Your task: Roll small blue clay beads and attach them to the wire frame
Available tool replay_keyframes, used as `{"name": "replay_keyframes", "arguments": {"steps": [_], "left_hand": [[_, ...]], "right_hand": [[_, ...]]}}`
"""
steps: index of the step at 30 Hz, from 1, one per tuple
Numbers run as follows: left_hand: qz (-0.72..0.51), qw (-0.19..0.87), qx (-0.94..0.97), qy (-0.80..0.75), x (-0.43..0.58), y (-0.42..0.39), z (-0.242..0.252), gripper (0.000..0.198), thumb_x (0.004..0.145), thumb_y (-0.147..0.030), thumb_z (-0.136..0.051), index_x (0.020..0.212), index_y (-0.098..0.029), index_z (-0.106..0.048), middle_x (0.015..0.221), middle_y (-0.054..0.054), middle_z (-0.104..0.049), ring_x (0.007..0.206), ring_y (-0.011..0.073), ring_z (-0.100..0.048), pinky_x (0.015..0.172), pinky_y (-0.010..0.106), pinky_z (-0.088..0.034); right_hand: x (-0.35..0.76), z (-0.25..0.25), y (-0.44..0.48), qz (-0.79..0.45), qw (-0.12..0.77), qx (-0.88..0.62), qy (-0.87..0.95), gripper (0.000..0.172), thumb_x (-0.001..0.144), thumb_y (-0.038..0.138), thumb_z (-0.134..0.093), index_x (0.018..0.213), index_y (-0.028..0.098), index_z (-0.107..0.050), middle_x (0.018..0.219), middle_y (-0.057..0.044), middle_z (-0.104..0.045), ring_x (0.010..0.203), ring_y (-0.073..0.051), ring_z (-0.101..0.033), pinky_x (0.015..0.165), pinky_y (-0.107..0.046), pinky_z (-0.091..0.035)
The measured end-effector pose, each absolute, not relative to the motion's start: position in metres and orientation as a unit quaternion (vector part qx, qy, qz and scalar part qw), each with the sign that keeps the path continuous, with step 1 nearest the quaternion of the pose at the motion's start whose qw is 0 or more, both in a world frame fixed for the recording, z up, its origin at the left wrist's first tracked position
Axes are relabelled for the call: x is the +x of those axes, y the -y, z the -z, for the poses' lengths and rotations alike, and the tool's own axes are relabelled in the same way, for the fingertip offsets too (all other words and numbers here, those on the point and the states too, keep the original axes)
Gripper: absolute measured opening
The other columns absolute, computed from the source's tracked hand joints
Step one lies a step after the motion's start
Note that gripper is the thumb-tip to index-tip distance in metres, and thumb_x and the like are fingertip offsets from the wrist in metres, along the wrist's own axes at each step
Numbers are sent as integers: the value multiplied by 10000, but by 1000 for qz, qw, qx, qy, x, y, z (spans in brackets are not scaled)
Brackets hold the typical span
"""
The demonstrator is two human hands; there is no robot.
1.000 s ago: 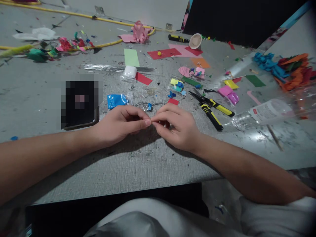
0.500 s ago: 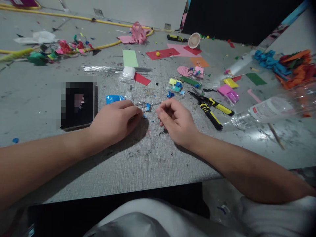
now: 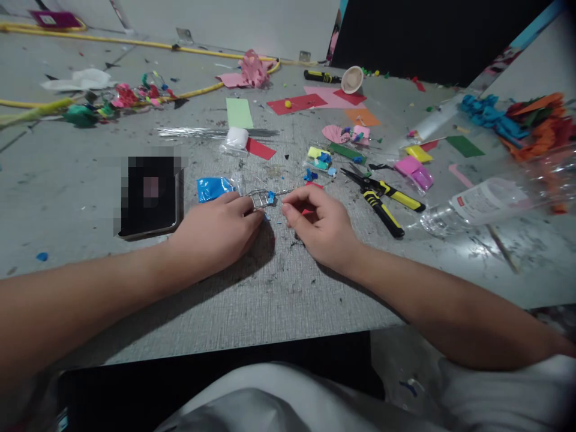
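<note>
A small twisted-wire frame point(image 3: 260, 200) with a blue clay bit point(image 3: 271, 197) on it lies between my hands. My left hand point(image 3: 220, 231), palm down, has its fingers closed on the frame's left end. My right hand point(image 3: 321, 225) is curled, thumb and forefinger pinched at the wire stem that runs right from the blue bit. Something red point(image 3: 308, 211) shows between its curled fingers; whether it is held is unclear. A blue clay packet point(image 3: 215, 188) lies just beyond my left hand. Yellow-black pliers point(image 3: 380, 195) rest with handles apart, right of my right hand.
A black phone-like device point(image 3: 150, 195) lies left of my left forearm. Loose straight wires point(image 3: 193, 132), a white clay packet point(image 3: 234, 140) and coloured paper point(image 3: 297, 103) lie farther back. At right are a clear bottle point(image 3: 486, 201) and a pink clay packet point(image 3: 414, 173).
My left hand has shifted slightly right and down, baring more of the wire frame. Red now shows by my right hand, which keeps its pinch. The view has shifted a little.
</note>
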State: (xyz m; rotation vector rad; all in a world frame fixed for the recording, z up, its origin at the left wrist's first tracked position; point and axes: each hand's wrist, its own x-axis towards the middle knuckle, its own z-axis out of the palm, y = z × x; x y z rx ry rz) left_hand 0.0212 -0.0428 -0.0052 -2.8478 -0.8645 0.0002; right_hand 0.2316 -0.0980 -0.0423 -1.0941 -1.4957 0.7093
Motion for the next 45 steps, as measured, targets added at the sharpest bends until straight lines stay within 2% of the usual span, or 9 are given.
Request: {"name": "replay_keyframes", "arguments": {"steps": [6, 12, 17, 23, 27, 31, 34, 40, 45], "left_hand": [[24, 66, -952, 297, 20, 46, 9, 354, 1053, -291, -485, 1071, -124, -796, 928, 144, -734, 814, 308, -691, 588, 370, -392], [120, -1, -923, 364, 15, 50, 17, 445, 1037, -383, -518, 1273, -113, -780, 984, 169, -777, 771, 301, -704, 581, 370, -429], [210, -158, -926, 273, 16, 52, 13, 320, 1015, -318, -562, 1126, -146, -809, 859, 87, -761, 761, 224, -699, 700, 330, -503], [237, -371, -824, 356, 20, 51, 10, 248, 976, -322, -623, 819, -182, -755, 674, 17, -696, 612, 159, -606, 581, 281, -441], [236, -436, -784, 375, 20, 49, 12, 242, 967, -341, -645, 820, -186, -760, 692, 26, -704, 617, 161, -597, 566, 280, -447], [233, -470, -765, 375, 20, 49, 11, 223, 958, -333, -669, 810, -190, -756, 693, 26, -702, 635, 163, -613, 573, 276, -461], [255, -512, -725, 384, 21, 53, 7, 190, 954, -313, -674, 820, -198, -743, 645, -11, -623, 571, 135, -529, 511, 257, -400], [184, -632, -689, 303, 22, 58, 1, 186, 959, -311, -708, 819, -191, -732, 598, -55, -527, 499, 103, -423, 477, 235, -354], [155, -675, -673, 261, 22, 52, 2, 164, 951, -292, -714, 845, -174, -754, 628, -46, -544, 544, 101, -430, 495, 216, -349]], "right_hand": [[231, 43, 99, -322, 546, -466, 617, 147, 1023, 341, -697, 969, 211, -654, 818, 24, -676, 681, -103, -655, 562, -203, -528], [231, 38, 102, -269, 554, -488, 618, 24, 965, 198, -733, 941, 201, -729, 930, -31, -773, 821, -144, -722, 688, -256, -607], [232, 34, 103, -241, 542, -459, 661, 96, 910, 119, -760, 892, 213, -744, 909, -27, -782, 872, -171, -736, 726, -294, -611], [233, 34, 102, -217, 537, -453, 677, 142, 923, 111, -777, 976, 237, -814, 945, -26, -811, 892, -179, -749, 736, -310, -630], [233, 37, 103, -260, 536, -451, 665, 157, 970, 130, -726, 1007, 234, -838, 970, -38, -804, 860, -167, -749, 704, -307, -635], [231, 37, 105, -303, 535, -459, 641, 32, 945, 202, -807, 921, 211, -828, 787, -4, -778, 653, -135, -708, 606, -277, -599], [231, 33, 109, -311, 528, -477, 630, 192, 928, 356, -863, 836, 202, -797, 681, 9, -755, 563, -133, -683, 540, -269, -559], [236, 24, 114, -157, 489, -377, 771, 208, 1099, 252, -620, 969, 227, -781, 855, -23, -822, 779, -154, -757, 741, -295, -616], [235, 25, 117, -143, 500, -329, 788, 119, 1049, 166, -681, 1095, 228, -772, 933, -40, -798, 827, -153, -740, 738, -291, -611]]}}
